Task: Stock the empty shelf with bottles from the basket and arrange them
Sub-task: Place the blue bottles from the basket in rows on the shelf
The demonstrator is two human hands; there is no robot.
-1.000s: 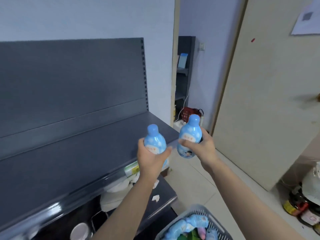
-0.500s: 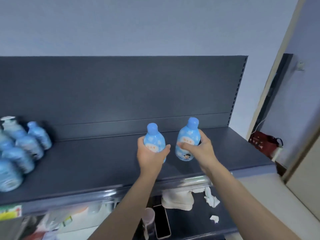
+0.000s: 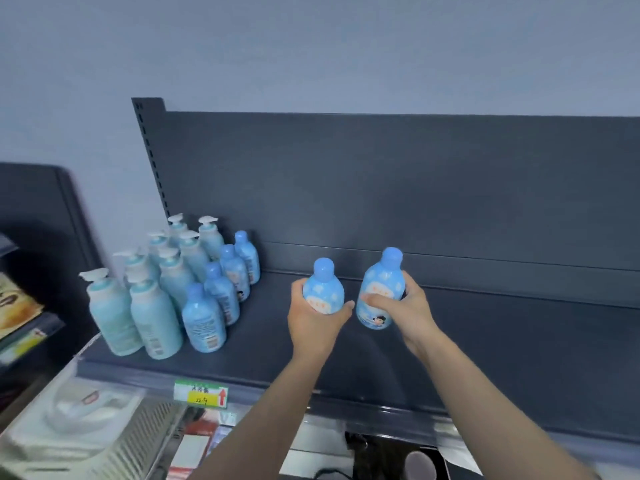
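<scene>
My left hand point(image 3: 313, 322) grips a small blue bottle point(image 3: 323, 289) with a round cap, held upright above the dark grey shelf point(image 3: 485, 348). My right hand point(image 3: 407, 311) holds a second blue bottle point(image 3: 381, 289) of the same kind, a cartoon figure low on its label. Both bottles hover side by side over the middle of the shelf. At the shelf's left end stand a row of matching blue bottles point(image 3: 221, 289) and a group of pale pump bottles point(image 3: 152, 289). The basket is out of view.
The shelf's back panel point(image 3: 415, 188) rises behind the bottles. A price tag point(image 3: 201, 394) hangs on the front rail. Below lie a white bag point(image 3: 86, 407) and assorted items. Another rack point(image 3: 20, 306) stands at far left.
The view has swung left from the doorway and basket to the shelf's left end, bringing the stocked bottles into sight. Both hands keep their bottles, now over the shelf.
</scene>
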